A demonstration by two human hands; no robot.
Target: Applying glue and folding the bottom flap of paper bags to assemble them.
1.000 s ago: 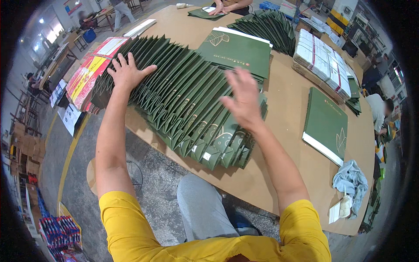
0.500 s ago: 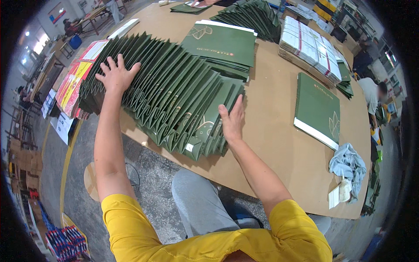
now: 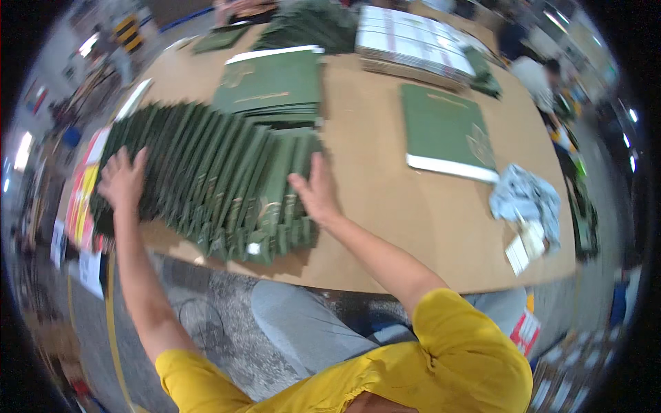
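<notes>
A long row of green paper bags (image 3: 200,162), folded flat and standing on edge like a fan, lies along the near left of the table. My left hand (image 3: 124,180) rests with spread fingers against the near side of its left end. At the right end my right hand (image 3: 317,193) lies along the last bag, thumb apart from the fingers. Neither hand is closed around a bag. Just behind the row is a flat stack of green bags (image 3: 275,79) with white edges.
The brown table (image 3: 365,227) holds another flat green stack (image 3: 447,131) at right. A blue cloth (image 3: 527,196) and a small white bottle (image 3: 531,237) lie at its right edge. White strapped bundles (image 3: 413,41) stand at the back. A person (image 3: 537,82) works at far right.
The view has turned, so the table sits differently. My left hand has slid from the row's top toward its near left side. My right hand stays at the right end.
</notes>
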